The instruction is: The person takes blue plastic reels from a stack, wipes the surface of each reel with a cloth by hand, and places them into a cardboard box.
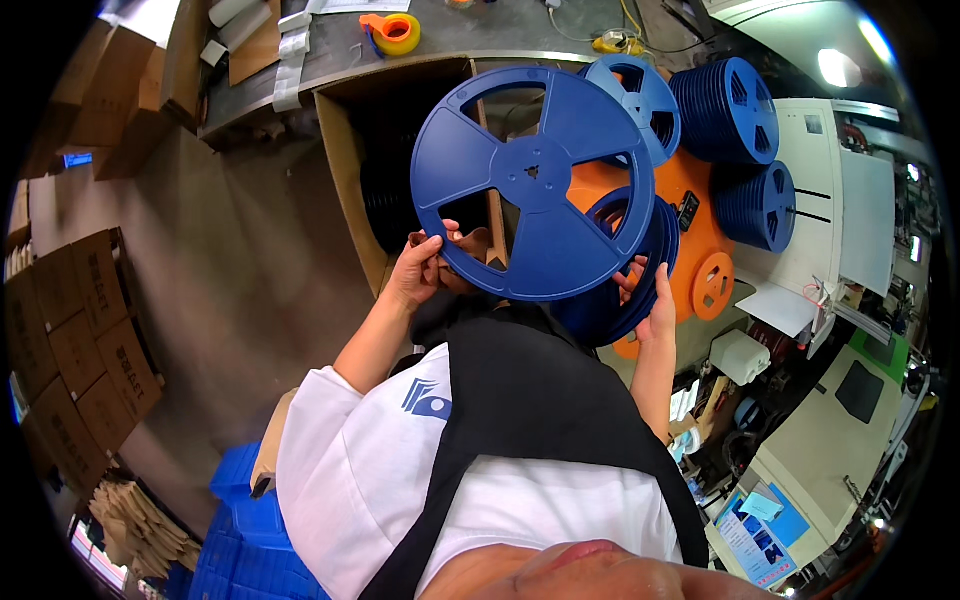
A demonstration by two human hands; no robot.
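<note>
A large blue plastic reel [575, 240] with wide cut-out windows stands tilted up in front of my chest. My left hand [418, 268] is closed on its lower left rim. Just behind its lower right side is a group of similar blue reels [595, 318], partly hidden by the large one. My right hand [656, 312] wraps the right edge of that group, with fingers on the inner side and thumb outside. An open cardboard box [347, 190] stands beyond my left hand, with dark round discs inside, partly covered by the reel.
An orange round table [700, 185] bears blue reel stacks [752, 105] and a small black device [688, 210]. An orange reel [713, 286] is near its edge. A tape dispenser [400, 35] lies on the grey workbench [345, 60]. Cartons [85, 335] stand left; blue crates [245, 500] are behind me.
</note>
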